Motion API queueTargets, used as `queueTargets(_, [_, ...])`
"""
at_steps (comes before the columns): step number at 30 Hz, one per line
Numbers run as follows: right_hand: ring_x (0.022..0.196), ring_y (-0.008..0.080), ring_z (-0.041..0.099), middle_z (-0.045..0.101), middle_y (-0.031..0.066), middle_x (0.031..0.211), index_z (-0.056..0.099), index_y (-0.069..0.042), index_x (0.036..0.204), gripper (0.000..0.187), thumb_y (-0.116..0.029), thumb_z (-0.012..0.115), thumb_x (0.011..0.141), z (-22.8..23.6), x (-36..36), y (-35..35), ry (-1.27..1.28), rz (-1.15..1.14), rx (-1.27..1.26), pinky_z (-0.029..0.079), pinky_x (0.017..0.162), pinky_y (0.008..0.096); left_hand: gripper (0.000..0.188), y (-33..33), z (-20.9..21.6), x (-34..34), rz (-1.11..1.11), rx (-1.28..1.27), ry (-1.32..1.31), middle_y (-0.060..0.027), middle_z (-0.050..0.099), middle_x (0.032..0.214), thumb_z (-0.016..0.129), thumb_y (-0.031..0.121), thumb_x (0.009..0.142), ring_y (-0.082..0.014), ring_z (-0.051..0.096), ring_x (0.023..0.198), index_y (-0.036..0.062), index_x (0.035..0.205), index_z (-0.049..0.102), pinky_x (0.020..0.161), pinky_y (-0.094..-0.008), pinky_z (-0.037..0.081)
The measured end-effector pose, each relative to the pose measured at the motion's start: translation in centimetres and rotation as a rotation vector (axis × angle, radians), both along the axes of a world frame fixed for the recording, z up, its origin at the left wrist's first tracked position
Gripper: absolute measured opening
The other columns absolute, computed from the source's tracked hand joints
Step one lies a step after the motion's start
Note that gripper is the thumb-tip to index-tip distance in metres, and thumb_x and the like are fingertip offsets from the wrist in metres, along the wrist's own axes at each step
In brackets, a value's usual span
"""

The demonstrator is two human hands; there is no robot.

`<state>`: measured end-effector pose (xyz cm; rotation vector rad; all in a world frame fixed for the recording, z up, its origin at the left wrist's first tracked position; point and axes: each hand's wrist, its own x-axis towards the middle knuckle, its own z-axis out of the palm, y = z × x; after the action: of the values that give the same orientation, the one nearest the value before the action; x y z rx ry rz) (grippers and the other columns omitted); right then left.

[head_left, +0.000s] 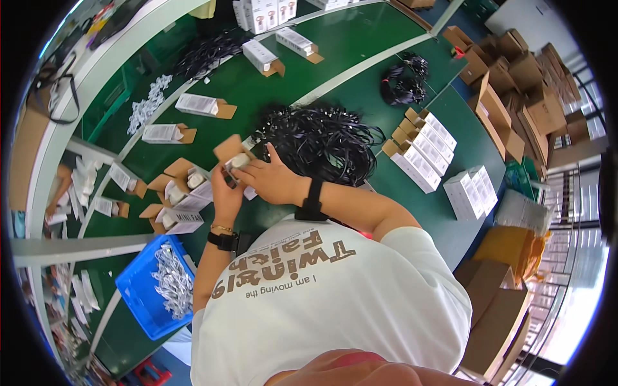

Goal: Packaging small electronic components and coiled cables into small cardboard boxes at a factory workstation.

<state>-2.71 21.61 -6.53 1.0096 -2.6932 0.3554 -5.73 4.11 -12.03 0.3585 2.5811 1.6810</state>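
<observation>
My left hand (226,195) is wrapped round a small carton whose brown flap (228,148) stands open. A rounded white item (240,161) shows at the carton's mouth; it looks like the end of a mini fan. Fingers of my right hand (273,180) press on this item and the carton's edge, with the thumb raised. Both hands hide most of the carton. Just beyond my right hand lies a big heap of black cords (322,141). Several open cartons with white items inside (183,199) stand left of my left hand.
A blue bin (138,293) of white cables (172,280) sits at the left. White cartons (421,151) stand in a row at the right, beside closed boxes (471,193). More cartons (199,105) lie farther off. A metal post (84,249) crosses at left.
</observation>
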Motion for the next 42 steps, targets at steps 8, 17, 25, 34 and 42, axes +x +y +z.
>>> queueTargets(8, [0.121, 0.0329, 0.042, 0.044, 0.022, 0.126, 0.031, 0.003, 0.134, 0.089, -0.015, 0.079, 0.062, 1.1, 1.8, 5.2, 0.062, -0.328, -0.619, 0.033, 0.102, 0.0465, 0.056, 7.3, 8.2, 0.7, -0.263, 0.563, -0.105, -0.0113, 0.049, 0.12, 0.069, 0.013, 0.081, -0.0203, 0.049, 0.113, 0.0019, 0.125, 0.037, 0.091, -0.0338, 0.044])
queueTargets(17, [0.124, 0.0326, 0.04, 0.042, 0.0211, 0.131, 0.029, 0.007, 0.135, 0.092, -0.011, 0.081, 0.06, -2.9, 1.0, 29.6, 0.011, -0.891, -0.531, 0.031, 0.104, 0.0378, 0.048, 6.7, -5.6, -1.2, -0.315, -0.295, 0.14, -0.017, 0.05, 0.113, 0.07, 0.017, 0.075, -0.0345, 0.05, 0.105, 0.0034, 0.116, 0.048, 0.088, -0.039, 0.044])
queueTargets(25, [0.112, 0.0372, 0.05, 0.053, 0.019, 0.119, 0.039, -0.008, 0.132, 0.086, -0.028, 0.079, 0.059, -6.5, 6.4, 49.6, -0.287, -1.627, -0.029, 0.043, 0.093, 0.0425, 0.04, 4.0, -10.5, 2.3, 0.036, -0.618, -0.121, -0.0175, 0.05, 0.1, 0.073, 0.023, 0.071, -0.0366, 0.053, 0.093, 0.0042, 0.1, 0.053, 0.081, -0.0428, 0.045])
queueTargets(34, [0.105, 0.0345, 0.053, 0.057, 0.0175, 0.113, 0.053, -0.002, 0.117, 0.042, -0.011, 0.063, 0.077, -9.2, -16.1, 38.6, 0.125, -0.728, -0.181, 0.043, 0.091, 0.0431, 0.034, 5.2, -6.7, -5.4, 0.022, -0.441, -0.189, -0.0142, 0.053, 0.095, 0.07, 0.022, 0.076, -0.0291, 0.055, 0.086, 0.0032, 0.099, 0.054, 0.078, -0.0358, 0.047])
queueTargets(42, [0.103, 0.031, 0.055, 0.059, 0.0126, 0.111, 0.056, -0.009, 0.11, 0.034, -0.005, 0.058, 0.076, -10.5, -37.3, 22.5, 0.032, -0.366, -0.287, 0.046, 0.086, 0.041, 0.035, 9.0, -3.5, -21.2, 0.171, -0.384, 0.058, -0.0154, 0.053, 0.101, 0.069, 0.019, 0.077, -0.0288, 0.055, 0.093, 0.0019, 0.103, 0.053, 0.082, -0.0357, 0.046])
